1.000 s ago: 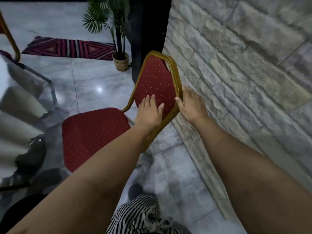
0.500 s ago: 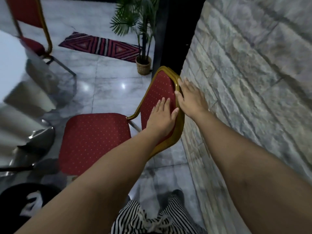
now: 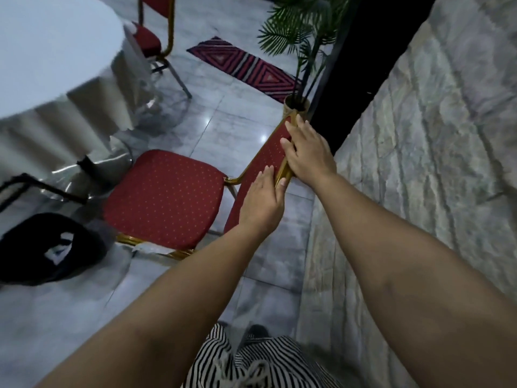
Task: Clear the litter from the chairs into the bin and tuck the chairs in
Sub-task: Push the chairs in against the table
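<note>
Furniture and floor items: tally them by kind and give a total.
Chairs: 2 (near chair, far chair)
Table: 1
Plant: 1
Rug: 1
Black bag: 1
Total: 6

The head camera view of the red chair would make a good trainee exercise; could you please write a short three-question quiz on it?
1. True or false: litter lies on the seat of the red chair.
2. Which part of that chair do the left hand and right hand rest on? A) a front leg B) the backrest C) the seat
3. Fill in: the black bin stands on the floor to the ___ of that chair in the picture.

Key: 1 false; 2 B; 3 left.
</note>
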{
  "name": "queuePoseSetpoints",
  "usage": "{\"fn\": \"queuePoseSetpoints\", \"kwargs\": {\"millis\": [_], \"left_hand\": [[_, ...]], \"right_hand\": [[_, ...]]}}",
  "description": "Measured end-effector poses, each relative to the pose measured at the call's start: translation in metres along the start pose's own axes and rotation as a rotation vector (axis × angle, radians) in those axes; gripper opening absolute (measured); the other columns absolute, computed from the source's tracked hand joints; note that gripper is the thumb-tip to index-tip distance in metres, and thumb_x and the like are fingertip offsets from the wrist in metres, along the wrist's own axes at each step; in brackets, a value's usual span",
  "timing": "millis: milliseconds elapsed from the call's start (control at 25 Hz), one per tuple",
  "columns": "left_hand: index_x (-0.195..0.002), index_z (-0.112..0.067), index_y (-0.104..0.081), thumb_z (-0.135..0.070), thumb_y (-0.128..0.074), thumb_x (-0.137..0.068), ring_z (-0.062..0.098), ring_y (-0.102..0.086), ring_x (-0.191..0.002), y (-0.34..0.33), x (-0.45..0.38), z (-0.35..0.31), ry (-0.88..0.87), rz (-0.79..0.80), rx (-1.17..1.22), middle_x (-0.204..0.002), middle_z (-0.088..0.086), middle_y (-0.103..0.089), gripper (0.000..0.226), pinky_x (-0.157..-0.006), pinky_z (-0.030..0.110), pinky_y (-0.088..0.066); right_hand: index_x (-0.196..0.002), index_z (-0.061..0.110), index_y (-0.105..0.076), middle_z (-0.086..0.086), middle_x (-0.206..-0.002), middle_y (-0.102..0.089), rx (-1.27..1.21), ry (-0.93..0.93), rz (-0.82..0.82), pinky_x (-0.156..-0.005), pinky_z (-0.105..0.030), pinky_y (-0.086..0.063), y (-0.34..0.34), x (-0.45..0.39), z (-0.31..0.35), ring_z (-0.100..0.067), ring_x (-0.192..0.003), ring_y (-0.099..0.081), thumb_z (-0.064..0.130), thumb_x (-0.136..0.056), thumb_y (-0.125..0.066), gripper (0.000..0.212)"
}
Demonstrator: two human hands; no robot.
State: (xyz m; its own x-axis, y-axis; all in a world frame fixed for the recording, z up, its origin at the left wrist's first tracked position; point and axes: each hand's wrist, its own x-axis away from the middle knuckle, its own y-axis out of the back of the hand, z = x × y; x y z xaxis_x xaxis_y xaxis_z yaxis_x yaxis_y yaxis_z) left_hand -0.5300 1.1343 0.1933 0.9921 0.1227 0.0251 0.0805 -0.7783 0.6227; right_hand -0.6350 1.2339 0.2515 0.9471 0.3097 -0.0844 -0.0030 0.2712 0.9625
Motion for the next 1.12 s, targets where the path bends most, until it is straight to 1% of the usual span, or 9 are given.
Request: {"fn": "queuePoseSetpoints", "kwargs": {"millis": [80, 160, 240, 320, 440, 520, 680, 920, 1120], "left_hand": [[-0.152, -0.015, -0.027, -0.050, -0.020, -0.101, 0.021, -0.027, -0.146, -0.005, 0.005, -0.003, 0.044, -0.080, -0.005, -0.156, 0.007, -0.034, 0.062, -0.118, 0.043, -0.027], [-0.151, -0.016, -0.030, -0.052, -0.019, -0.100, 0.020, -0.026, -0.147, -0.011, 0.004, -0.008, 0.079, -0.180, -0.004, -0.156, 0.007, -0.035, 0.064, -0.118, 0.042, -0.027], [-0.151, -0.016, -0.030, -0.051, -0.019, -0.100, 0.020, -0.020, -0.149, -0.014, 0.003, -0.009, 0.098, -0.233, -0.033, -0.158, 0.007, -0.032, 0.063, -0.121, 0.040, -0.021], [-0.152, -0.015, -0.027, -0.049, -0.021, -0.102, 0.019, -0.016, -0.150, -0.015, 0.004, -0.009, 0.077, -0.258, -0.091, -0.160, 0.007, -0.027, 0.061, -0.123, 0.036, -0.013], [-0.154, -0.012, -0.023, -0.047, -0.020, -0.102, 0.018, -0.013, -0.151, -0.014, 0.000, -0.008, 0.044, -0.266, -0.149, -0.161, 0.007, -0.024, 0.062, -0.123, 0.033, -0.008], [-0.154, -0.011, -0.020, -0.047, -0.018, -0.102, 0.017, -0.010, -0.151, -0.012, -0.003, -0.008, 0.038, -0.258, -0.189, -0.162, 0.007, -0.020, 0.063, -0.123, 0.034, -0.006], [-0.155, -0.010, -0.015, -0.043, -0.019, -0.104, 0.018, -0.007, -0.152, -0.004, -0.016, -0.004, 0.038, -0.226, -0.246, -0.163, 0.007, -0.015, 0.061, -0.124, 0.035, -0.004], [-0.155, -0.010, -0.016, -0.041, -0.020, -0.104, 0.017, -0.008, -0.152, 0.012, -0.036, 0.009, 0.049, -0.244, -0.266, -0.163, 0.006, -0.015, 0.060, -0.123, 0.034, -0.003], [-0.156, -0.011, -0.015, -0.044, -0.014, -0.102, 0.016, -0.005, -0.152, 0.033, -0.052, 0.027, 0.066, -0.258, -0.318, -0.164, 0.005, -0.013, 0.063, -0.123, 0.032, 0.000]], "right_hand": [[-0.153, 0.024, -0.031, 0.000, -0.164, -0.014, 0.002, 0.052, -0.011, -0.122, -0.043, -0.013, -0.001, -0.001, -0.005, -0.020, -0.151, -0.012, 0.047, -0.102, -0.030, 0.056], [-0.152, 0.024, -0.033, -0.001, -0.164, -0.016, -0.007, 0.090, -0.016, -0.122, -0.043, -0.013, -0.001, -0.007, -0.013, -0.020, -0.151, -0.012, 0.048, -0.101, -0.032, 0.056], [-0.151, 0.024, -0.034, -0.002, -0.164, -0.016, -0.008, 0.109, -0.022, -0.122, -0.044, -0.014, -0.006, -0.011, -0.016, -0.020, -0.151, -0.012, 0.048, -0.101, -0.033, 0.056], [-0.149, 0.022, -0.036, -0.003, -0.163, -0.019, -0.030, 0.133, -0.043, -0.122, -0.046, -0.014, -0.009, -0.017, -0.017, -0.021, -0.151, -0.014, 0.046, -0.100, -0.035, 0.054], [-0.146, 0.021, -0.040, -0.004, -0.162, -0.023, -0.084, 0.152, -0.085, -0.120, -0.049, -0.018, -0.014, -0.024, -0.019, -0.023, -0.150, -0.017, 0.042, -0.100, -0.037, 0.051], [-0.145, 0.020, -0.041, -0.005, -0.161, -0.025, -0.094, 0.161, -0.098, -0.120, -0.048, -0.020, -0.017, -0.028, -0.018, -0.024, -0.150, -0.018, 0.041, -0.099, -0.037, 0.050], [-0.145, 0.020, -0.041, -0.006, -0.161, -0.025, -0.099, 0.168, -0.108, -0.121, -0.046, -0.018, -0.019, -0.042, -0.015, -0.024, -0.150, -0.017, 0.040, -0.099, -0.036, 0.050], [-0.146, 0.020, -0.040, -0.006, -0.161, -0.026, -0.097, 0.194, -0.124, -0.121, -0.043, -0.014, -0.028, -0.066, 0.000, -0.024, -0.150, -0.017, 0.040, -0.099, -0.034, 0.052], [-0.147, 0.019, -0.039, -0.004, -0.161, -0.026, -0.101, 0.212, -0.123, -0.121, -0.042, -0.013, -0.037, -0.085, 0.022, -0.022, -0.151, -0.016, 0.040, -0.099, -0.033, 0.053]]}}
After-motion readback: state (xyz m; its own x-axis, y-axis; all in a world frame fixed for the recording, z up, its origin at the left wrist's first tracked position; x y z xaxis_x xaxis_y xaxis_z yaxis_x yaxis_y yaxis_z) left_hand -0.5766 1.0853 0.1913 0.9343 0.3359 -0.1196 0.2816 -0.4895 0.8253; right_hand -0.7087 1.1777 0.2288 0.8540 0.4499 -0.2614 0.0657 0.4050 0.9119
